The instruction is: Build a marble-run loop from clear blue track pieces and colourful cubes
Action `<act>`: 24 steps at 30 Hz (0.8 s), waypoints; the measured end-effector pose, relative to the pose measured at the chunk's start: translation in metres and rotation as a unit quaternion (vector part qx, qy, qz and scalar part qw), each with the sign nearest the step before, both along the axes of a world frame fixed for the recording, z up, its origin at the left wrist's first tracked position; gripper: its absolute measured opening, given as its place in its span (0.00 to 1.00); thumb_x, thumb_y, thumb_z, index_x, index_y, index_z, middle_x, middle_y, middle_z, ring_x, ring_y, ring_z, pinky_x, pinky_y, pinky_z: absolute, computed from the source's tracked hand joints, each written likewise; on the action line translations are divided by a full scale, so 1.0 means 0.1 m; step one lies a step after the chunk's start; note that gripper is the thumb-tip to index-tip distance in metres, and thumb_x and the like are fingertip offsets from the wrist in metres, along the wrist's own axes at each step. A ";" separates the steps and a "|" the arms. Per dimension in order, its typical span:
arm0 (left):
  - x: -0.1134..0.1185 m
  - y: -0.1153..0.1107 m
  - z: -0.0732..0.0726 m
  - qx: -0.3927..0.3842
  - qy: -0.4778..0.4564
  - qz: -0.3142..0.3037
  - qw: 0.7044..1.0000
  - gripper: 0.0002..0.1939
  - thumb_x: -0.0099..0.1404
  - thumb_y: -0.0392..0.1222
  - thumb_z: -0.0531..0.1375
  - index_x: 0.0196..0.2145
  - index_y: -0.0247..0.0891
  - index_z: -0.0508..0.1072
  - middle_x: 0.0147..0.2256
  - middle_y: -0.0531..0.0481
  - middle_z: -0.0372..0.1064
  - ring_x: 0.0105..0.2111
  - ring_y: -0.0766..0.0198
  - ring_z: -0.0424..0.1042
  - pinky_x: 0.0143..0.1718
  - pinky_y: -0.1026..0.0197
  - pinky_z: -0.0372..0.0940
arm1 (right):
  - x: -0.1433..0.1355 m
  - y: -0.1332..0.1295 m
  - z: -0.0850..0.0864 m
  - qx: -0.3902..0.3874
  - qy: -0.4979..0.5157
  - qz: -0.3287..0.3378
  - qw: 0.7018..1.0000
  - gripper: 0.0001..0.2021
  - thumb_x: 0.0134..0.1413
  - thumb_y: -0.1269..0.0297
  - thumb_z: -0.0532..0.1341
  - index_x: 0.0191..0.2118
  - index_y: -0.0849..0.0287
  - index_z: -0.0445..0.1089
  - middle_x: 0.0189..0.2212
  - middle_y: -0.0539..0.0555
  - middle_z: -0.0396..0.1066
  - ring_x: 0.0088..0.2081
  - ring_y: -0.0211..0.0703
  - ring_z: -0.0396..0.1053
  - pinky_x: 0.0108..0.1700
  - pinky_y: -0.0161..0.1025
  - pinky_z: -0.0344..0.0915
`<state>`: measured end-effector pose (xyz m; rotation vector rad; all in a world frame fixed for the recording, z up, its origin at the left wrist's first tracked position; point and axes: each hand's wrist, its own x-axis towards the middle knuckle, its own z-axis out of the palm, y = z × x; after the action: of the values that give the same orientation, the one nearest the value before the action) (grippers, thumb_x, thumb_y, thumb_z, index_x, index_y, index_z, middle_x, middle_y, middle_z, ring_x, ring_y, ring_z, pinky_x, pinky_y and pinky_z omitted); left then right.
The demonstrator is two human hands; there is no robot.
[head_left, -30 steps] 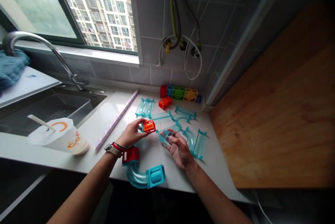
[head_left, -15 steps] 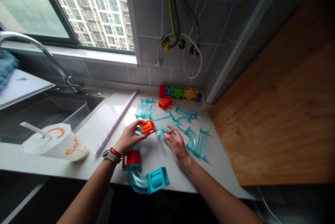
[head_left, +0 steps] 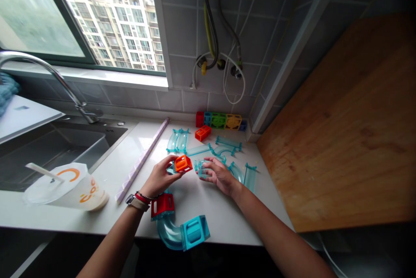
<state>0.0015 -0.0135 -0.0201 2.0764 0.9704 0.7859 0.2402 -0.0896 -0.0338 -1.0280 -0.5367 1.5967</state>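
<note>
My left hand (head_left: 162, 173) is closed around an orange block (head_left: 183, 163) with slotted sides. A bit of clear teal plastic shows behind that block. My right hand (head_left: 218, 173) pinches a clear teal track piece (head_left: 201, 168), just right of the orange block and apart from it. Below my left hand, a red block (head_left: 163, 205) joins a clear curved tube (head_left: 169, 229), which ends in a light blue block (head_left: 195, 232) at the counter's front edge. Whether this chain connects up to the orange block is hidden by my hand.
More clear teal tracks (head_left: 177, 140) lie behind my hands. Another orange block (head_left: 203, 133) sits before a row of coloured blocks (head_left: 219, 120) by the wall. On the left are a lilac stick (head_left: 143, 159), a drink cup (head_left: 69, 187) and the sink (head_left: 113, 133). A wooden panel (head_left: 341, 139) stands right.
My right hand has lifted the clear teal track piece off the group of tracks and turned it towards the orange block. The camera view has tilted slightly, shifting everything a little.
</note>
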 end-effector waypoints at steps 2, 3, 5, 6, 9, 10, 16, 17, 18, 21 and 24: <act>0.00 0.00 0.02 -0.006 -0.008 -0.004 1.000 0.22 0.64 0.53 0.67 0.51 0.41 0.71 0.48 0.44 0.77 0.47 0.51 0.78 0.53 0.47 0.72 | 0.02 0.03 -0.04 0.002 -0.013 -0.041 0.999 0.25 0.46 0.59 0.74 0.49 0.55 0.68 0.41 0.54 0.77 0.39 0.44 0.78 0.42 0.43 0.75; 0.00 -0.01 0.03 -0.012 -0.015 -0.005 1.000 0.22 0.64 0.53 0.67 0.51 0.41 0.71 0.48 0.44 0.77 0.47 0.51 0.78 0.53 0.47 0.72 | 0.03 0.03 -0.06 0.005 -0.018 -0.059 0.998 0.24 0.47 0.58 0.73 0.49 0.55 0.69 0.42 0.54 0.77 0.41 0.44 0.77 0.43 0.41 0.74; 0.01 -0.01 0.05 -0.029 -0.034 -0.005 0.999 0.22 0.64 0.52 0.67 0.51 0.40 0.71 0.47 0.44 0.77 0.48 0.51 0.78 0.52 0.47 0.72 | 0.04 0.03 -0.08 0.017 -0.026 -0.087 0.996 0.24 0.47 0.57 0.73 0.51 0.54 0.71 0.46 0.53 0.76 0.45 0.42 0.76 0.45 0.38 0.73; 0.01 -0.01 0.06 -0.040 -0.046 -0.008 0.998 0.22 0.64 0.52 0.68 0.51 0.39 0.71 0.47 0.43 0.76 0.48 0.51 0.77 0.52 0.48 0.71 | 0.02 0.02 -0.08 0.027 -0.029 -0.095 0.995 0.25 0.47 0.57 0.73 0.52 0.54 0.72 0.47 0.53 0.75 0.47 0.43 0.75 0.46 0.37 0.73; 0.02 0.01 0.04 -0.081 -0.087 -0.019 0.993 0.23 0.64 0.51 0.68 0.51 0.38 0.71 0.49 0.41 0.76 0.49 0.51 0.77 0.52 0.49 0.72 | -0.07 0.00 -0.10 0.081 -0.029 -0.080 0.993 0.31 0.42 0.58 0.76 0.55 0.54 0.73 0.51 0.56 0.75 0.50 0.47 0.75 0.50 0.43 0.73; 0.02 0.02 0.03 -0.097 -0.098 -0.024 0.990 0.23 0.64 0.50 0.68 0.51 0.38 0.70 0.50 0.40 0.76 0.49 0.50 0.77 0.52 0.50 0.72 | -0.10 0.00 -0.10 0.106 -0.035 -0.071 0.991 0.33 0.41 0.59 0.77 0.56 0.54 0.73 0.52 0.57 0.75 0.52 0.49 0.75 0.53 0.46 0.73; 0.00 0.07 0.02 -0.176 -0.144 -0.060 0.972 0.25 0.66 0.48 0.68 0.56 0.38 0.68 0.52 0.38 0.76 0.49 0.51 0.77 0.51 0.52 0.70 | -0.22 0.08 -0.14 0.213 -0.118 -0.017 0.970 0.36 0.43 0.61 0.76 0.61 0.52 0.70 0.60 0.58 0.72 0.62 0.54 0.68 0.60 0.54 0.70; 0.00 0.07 0.02 -0.181 -0.147 -0.068 0.970 0.25 0.66 0.48 0.68 0.57 0.38 0.68 0.52 0.38 0.75 0.50 0.52 0.76 0.51 0.52 0.70 | -0.22 0.09 -0.14 0.222 -0.127 -0.005 0.967 0.36 0.45 0.61 0.75 0.62 0.52 0.70 0.61 0.58 0.71 0.63 0.54 0.67 0.61 0.54 0.69; 0.00 0.07 0.03 -0.181 -0.150 -0.073 0.969 0.26 0.66 0.47 0.68 0.57 0.38 0.67 0.53 0.38 0.75 0.50 0.52 0.76 0.51 0.53 0.70 | -0.21 0.09 -0.14 0.231 -0.136 0.005 0.963 0.36 0.45 0.61 0.75 0.62 0.52 0.69 0.62 0.58 0.70 0.63 0.54 0.67 0.62 0.55 0.68; 0.01 0.08 0.03 -0.170 -0.152 -0.075 0.971 0.25 0.66 0.46 0.68 0.57 0.39 0.68 0.52 0.40 0.74 0.50 0.53 0.75 0.50 0.55 0.69 | -0.20 0.09 -0.10 0.251 -0.160 0.017 0.955 0.35 0.46 0.61 0.75 0.62 0.51 0.70 0.63 0.58 0.68 0.65 0.55 0.65 0.63 0.56 0.67; 0.01 0.11 0.01 -0.166 -0.148 -0.074 0.972 0.23 0.65 0.45 0.69 0.55 0.40 0.69 0.50 0.42 0.74 0.49 0.54 0.75 0.49 0.57 0.68 | -0.20 0.07 -0.07 0.262 -0.164 0.008 0.951 0.34 0.47 0.60 0.75 0.61 0.50 0.71 0.63 0.56 0.68 0.65 0.56 0.65 0.64 0.56 0.66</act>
<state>0.0024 -0.0029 -0.0195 1.6651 0.7177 0.7690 0.2199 -0.0825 -0.0408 -0.8770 -1.1304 1.1979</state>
